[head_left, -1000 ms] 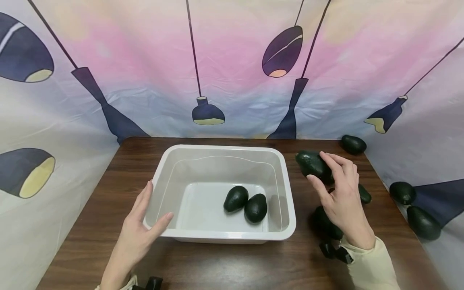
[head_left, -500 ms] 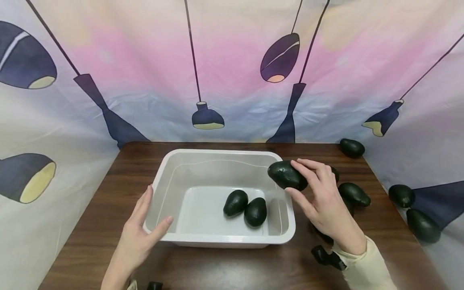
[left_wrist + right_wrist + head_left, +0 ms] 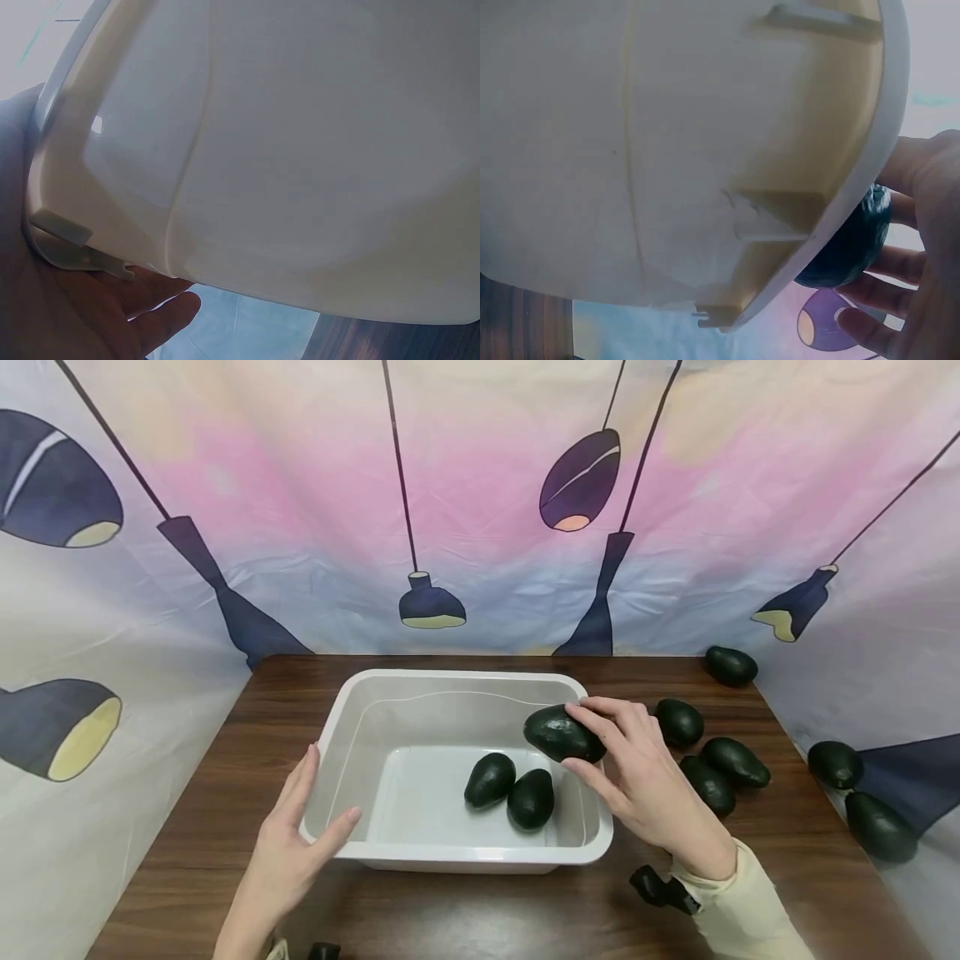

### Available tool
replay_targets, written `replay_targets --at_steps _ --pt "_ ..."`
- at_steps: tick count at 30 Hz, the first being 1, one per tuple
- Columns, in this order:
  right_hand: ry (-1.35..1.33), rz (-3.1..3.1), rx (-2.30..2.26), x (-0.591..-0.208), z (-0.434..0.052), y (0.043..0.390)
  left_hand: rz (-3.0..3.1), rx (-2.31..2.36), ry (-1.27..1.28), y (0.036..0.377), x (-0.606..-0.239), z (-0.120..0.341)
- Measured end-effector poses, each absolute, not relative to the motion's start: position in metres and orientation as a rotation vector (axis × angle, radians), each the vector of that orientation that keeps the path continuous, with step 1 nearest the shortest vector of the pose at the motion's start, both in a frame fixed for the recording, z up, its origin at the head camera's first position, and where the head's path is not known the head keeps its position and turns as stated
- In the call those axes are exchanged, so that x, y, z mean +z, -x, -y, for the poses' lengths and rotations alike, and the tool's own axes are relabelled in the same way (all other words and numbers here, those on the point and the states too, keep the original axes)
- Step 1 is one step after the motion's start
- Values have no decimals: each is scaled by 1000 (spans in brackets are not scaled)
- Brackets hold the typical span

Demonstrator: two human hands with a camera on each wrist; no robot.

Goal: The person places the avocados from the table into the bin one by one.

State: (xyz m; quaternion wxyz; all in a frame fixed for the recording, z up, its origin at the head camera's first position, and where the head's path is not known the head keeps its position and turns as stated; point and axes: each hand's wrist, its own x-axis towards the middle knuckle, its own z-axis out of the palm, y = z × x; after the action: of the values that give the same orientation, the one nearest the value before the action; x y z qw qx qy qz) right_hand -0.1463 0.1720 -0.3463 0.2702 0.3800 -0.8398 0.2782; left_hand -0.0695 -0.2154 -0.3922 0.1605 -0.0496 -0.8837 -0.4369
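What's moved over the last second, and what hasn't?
The right hand, gripping an avocado, carried it leftward from above the table to over the white tub. The left hand stayed on the tub's near-left corner; the two avocados inside stayed put.

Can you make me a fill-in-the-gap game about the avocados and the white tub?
1. The right hand holds a dark green avocado above the white plastic ____.
2. Already lying inside the tub are ____ avocados.
3. The left hand rests on the tub's near ____ corner.
4. The tub stands on a brown ____ table.

Missing words: tub; two; left; wooden
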Motion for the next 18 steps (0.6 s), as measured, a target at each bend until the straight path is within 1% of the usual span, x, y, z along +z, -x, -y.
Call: replay_targets --at_steps 8,18 --pt "-1037 2419 669 -345 -169 144 2513 -1231 148 69 -392 216" --pt "-1078 2443 660 -346 -162 146 2528 -1243 142 69 -392 216"
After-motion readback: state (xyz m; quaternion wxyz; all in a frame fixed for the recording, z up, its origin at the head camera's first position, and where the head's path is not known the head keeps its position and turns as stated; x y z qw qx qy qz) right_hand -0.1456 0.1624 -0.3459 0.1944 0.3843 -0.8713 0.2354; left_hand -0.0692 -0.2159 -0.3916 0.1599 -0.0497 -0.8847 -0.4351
